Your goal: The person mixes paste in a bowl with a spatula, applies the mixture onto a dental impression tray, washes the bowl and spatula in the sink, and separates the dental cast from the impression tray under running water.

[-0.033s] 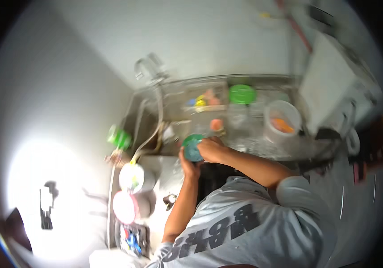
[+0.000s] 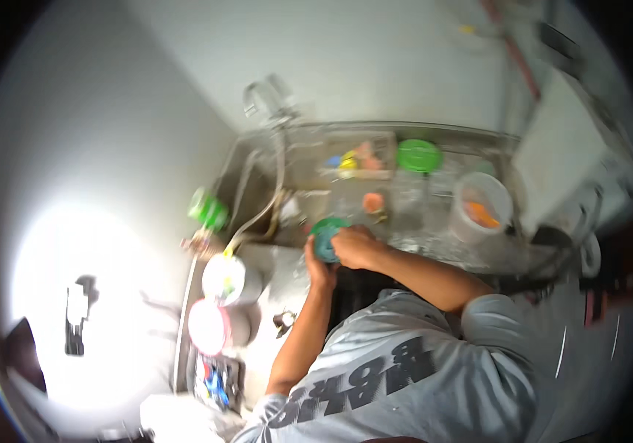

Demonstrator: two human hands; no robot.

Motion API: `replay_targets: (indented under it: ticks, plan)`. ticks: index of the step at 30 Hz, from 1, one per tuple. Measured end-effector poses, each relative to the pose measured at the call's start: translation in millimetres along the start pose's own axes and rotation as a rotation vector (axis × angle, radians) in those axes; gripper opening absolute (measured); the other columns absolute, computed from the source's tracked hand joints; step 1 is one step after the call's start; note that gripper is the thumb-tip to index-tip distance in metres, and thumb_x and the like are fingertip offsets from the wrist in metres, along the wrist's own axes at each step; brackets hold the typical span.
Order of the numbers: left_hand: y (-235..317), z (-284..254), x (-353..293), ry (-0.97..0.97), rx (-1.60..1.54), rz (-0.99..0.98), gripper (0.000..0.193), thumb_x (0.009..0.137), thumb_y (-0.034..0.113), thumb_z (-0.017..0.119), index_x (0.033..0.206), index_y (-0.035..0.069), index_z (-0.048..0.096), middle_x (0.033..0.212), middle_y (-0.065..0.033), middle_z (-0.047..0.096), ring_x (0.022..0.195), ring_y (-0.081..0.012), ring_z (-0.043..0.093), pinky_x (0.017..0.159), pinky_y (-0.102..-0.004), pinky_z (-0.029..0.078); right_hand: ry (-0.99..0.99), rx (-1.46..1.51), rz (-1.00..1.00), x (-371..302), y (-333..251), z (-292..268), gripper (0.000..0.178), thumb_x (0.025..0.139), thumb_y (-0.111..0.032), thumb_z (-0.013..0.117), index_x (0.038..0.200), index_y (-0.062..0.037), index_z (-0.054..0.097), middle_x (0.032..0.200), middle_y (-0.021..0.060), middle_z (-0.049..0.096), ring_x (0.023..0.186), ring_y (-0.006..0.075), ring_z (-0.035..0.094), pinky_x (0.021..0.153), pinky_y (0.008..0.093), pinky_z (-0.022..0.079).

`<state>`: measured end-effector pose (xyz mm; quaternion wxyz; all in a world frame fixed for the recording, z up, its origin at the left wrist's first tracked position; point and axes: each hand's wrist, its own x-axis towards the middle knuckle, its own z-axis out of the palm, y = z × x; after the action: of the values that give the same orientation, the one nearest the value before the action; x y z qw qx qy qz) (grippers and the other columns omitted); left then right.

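A round green bowl-like dish [image 2: 324,244], bluish inside, is held near the sink's front edge. My left hand [image 2: 321,267] is closed around its left and lower side. Over its right side my right hand [image 2: 357,246] is closed, fingers bent down against the inside. Whatever those fingers may hold is hidden under them, and the picture is blurred. Just beyond the dish a small orange-pink piece [image 2: 373,203] lies in the sink.
A metal sink [image 2: 316,193] holds a tray [image 2: 372,175] with yellow, blue and pinkish items. Behind stands a green round lid or bowl [image 2: 420,156], and to the right a white bucket [image 2: 481,203] with orange inside. At left are a hose [image 2: 265,207] and white tubs [image 2: 213,327].
The whole view has shifted, so the sink and its contents sit a little farther right. Both hands stay on the green dish, with the right hand slightly shifted over it.
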<state>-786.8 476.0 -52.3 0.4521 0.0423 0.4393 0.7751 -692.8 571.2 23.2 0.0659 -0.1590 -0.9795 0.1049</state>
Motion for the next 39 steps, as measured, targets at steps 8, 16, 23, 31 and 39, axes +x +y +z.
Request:
replay_targets:
  ticks: [8, 16, 23, 31, 39]
  plan:
    - [28.1, -79.3, -14.4, 0.266, -0.010, 0.149, 0.056, 0.093, 0.057, 0.042, 0.128, 0.015, 0.052, 0.124, -0.0068, 0.059, 0.111, -0.0233, 0.059, 0.085, -0.0514, 0.050, -0.209, 0.106, -0.292, 60.6, -59.9, 9.3, 0.023, 0.082, -0.025, 0.069, 0.076, -0.0024, 0.072, 0.079, 0.0207, 0.068, 0.079, 0.0353, 0.068, 0.072, 0.0450, 0.053]
    - [29.4, -112.0, -35.0, 0.531, -0.201, 0.391, 0.050, 0.092, 0.052, 0.051, 0.125, 0.014, 0.055, 0.116, -0.0050, 0.063, 0.103, -0.0208, 0.063, 0.086, -0.0426, 0.052, -0.308, 0.094, -0.580, 102.3, -100.3, 21.3, 0.031, 0.087, -0.029, 0.065, 0.075, -0.0018, 0.071, 0.075, 0.0214, 0.067, 0.074, 0.0373, 0.068, 0.066, 0.0466, 0.052]
    - [32.5, -109.4, -52.4, 0.721, -0.178, 0.512, 0.049, 0.093, 0.048, 0.051, 0.124, 0.011, 0.052, 0.113, -0.0082, 0.061, 0.100, -0.0219, 0.065, 0.075, -0.0413, 0.057, -0.394, 0.060, -0.872, 123.9, -111.3, 45.7, 0.033, 0.089, -0.032, 0.062, 0.077, -0.0027, 0.072, 0.071, 0.0209, 0.066, 0.072, 0.0386, 0.067, 0.066, 0.0482, 0.052]
    - [45.9, -111.1, -71.1, 0.914, -0.067, 0.505, 0.044, 0.091, 0.040, 0.061, 0.121, 0.008, 0.058, 0.108, -0.0069, 0.062, 0.096, -0.0180, 0.065, 0.072, -0.0389, 0.059, -0.277, 0.174, -1.223, 160.6, -116.0, 60.3, 0.021, 0.088, -0.028, 0.062, 0.088, -0.0073, 0.069, 0.077, 0.0178, 0.065, 0.073, 0.0377, 0.065, 0.063, 0.0485, 0.048]
    - [36.0, -131.4, -61.9, 1.023, 0.051, 0.864, 0.043, 0.091, 0.029, 0.064, 0.124, 0.003, 0.057, 0.110, -0.0099, 0.061, 0.100, -0.0173, 0.058, 0.085, -0.0296, 0.048, -0.566, 0.273, -0.676, 119.1, -121.9, 59.1, 0.028, 0.090, -0.029, 0.060, 0.084, -0.0047, 0.071, 0.081, 0.0240, 0.066, 0.077, 0.0438, 0.065, 0.070, 0.0514, 0.050]
